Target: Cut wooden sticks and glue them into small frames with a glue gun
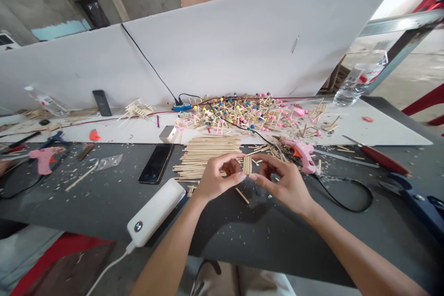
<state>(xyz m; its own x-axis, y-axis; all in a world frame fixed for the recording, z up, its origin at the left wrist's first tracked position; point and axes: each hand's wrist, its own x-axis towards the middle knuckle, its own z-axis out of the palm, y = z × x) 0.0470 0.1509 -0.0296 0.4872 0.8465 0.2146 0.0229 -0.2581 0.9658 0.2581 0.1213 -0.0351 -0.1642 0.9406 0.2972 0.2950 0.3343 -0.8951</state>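
My left hand (215, 176) and my right hand (284, 182) meet above the dark table, both pinching a small bundle of short wooden sticks (247, 164) held upright between the fingertips. Behind the hands lies a neat stack of long wooden sticks (204, 153). A loose stick (242, 195) lies on the table just below the hands. A pink glue gun (302, 152) rests to the right of the bundle, its black cord (347, 194) looping on the table.
A heap of sticks with coloured beads (246, 113) fills the white strip at the back. A white power bank (155, 212), a black phone (157, 163), a second pink glue gun (44, 158), red-handled scissors (378, 159), blue-handled scissors (416, 199) and a water bottle (360, 76) surround the spot.
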